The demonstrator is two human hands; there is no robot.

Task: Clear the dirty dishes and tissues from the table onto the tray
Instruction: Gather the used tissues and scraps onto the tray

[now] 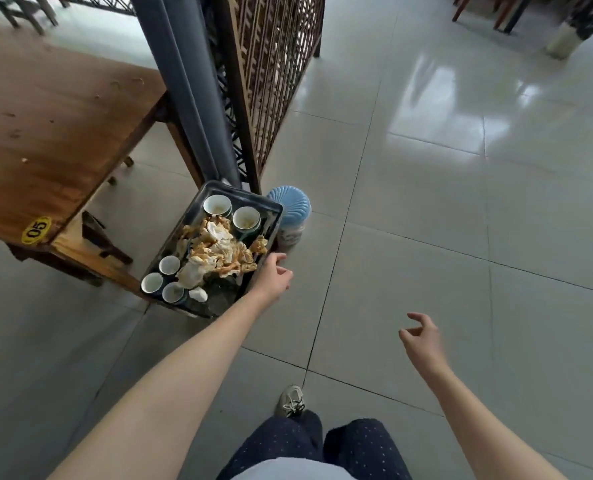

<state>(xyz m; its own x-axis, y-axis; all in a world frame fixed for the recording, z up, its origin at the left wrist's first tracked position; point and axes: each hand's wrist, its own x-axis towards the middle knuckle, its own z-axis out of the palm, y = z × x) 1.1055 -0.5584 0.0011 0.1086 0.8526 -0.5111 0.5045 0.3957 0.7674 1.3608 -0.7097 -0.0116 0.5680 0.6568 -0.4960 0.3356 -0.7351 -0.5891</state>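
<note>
A dark rectangular tray (270,211) stands beside the wooden table's (52,126) near corner; what it rests on is hidden. It holds two larger white-lined bowls (245,218), three small cups (152,282) and a heap of stained, crumpled tissues (215,252). My left hand (274,277) is at the tray's right rim with loosely bent fingers that hold nothing. Over the floor to the right, my right hand (421,336) hangs empty with relaxed fingers.
The table carries a yellow "05" sticker (36,230) and a few crumbs. A grey post (191,88) and a wooden lattice screen (274,64) rise behind the tray. A light blue ribbed round stool or bin (289,206) stands next to it. Glossy tiled floor (461,220) spreads right.
</note>
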